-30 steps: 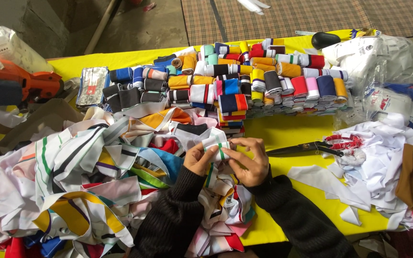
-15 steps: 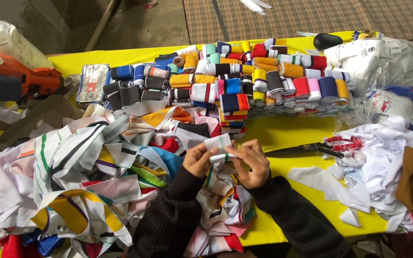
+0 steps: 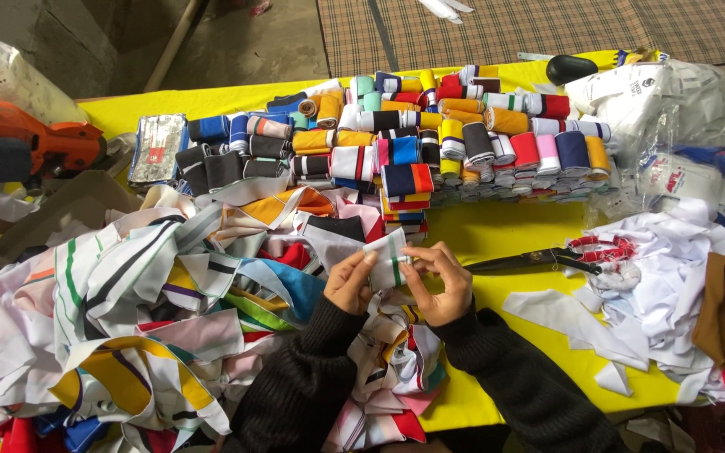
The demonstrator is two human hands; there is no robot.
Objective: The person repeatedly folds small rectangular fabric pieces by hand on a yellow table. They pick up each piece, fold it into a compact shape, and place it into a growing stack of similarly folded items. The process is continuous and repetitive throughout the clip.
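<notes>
Both hands on the small white fabric roll w/ green stripe [image 3: 389, 262], held upright btw them above the yellow table [image 3: 505, 235]. Left hand [image 3: 350, 281] pinches its left edge, right hand [image 3: 442, 281] its right edge, fingers closed on it, both equally near.

We see a small white knit strip with a green stripe [image 3: 388, 260], partly rolled, raised above the yellow table [image 3: 497, 235].

Bare yellow table [image 3: 497, 231] lies open between rolled stacks [image 3: 430, 143] and scissors [image 3: 547, 258].
</notes>
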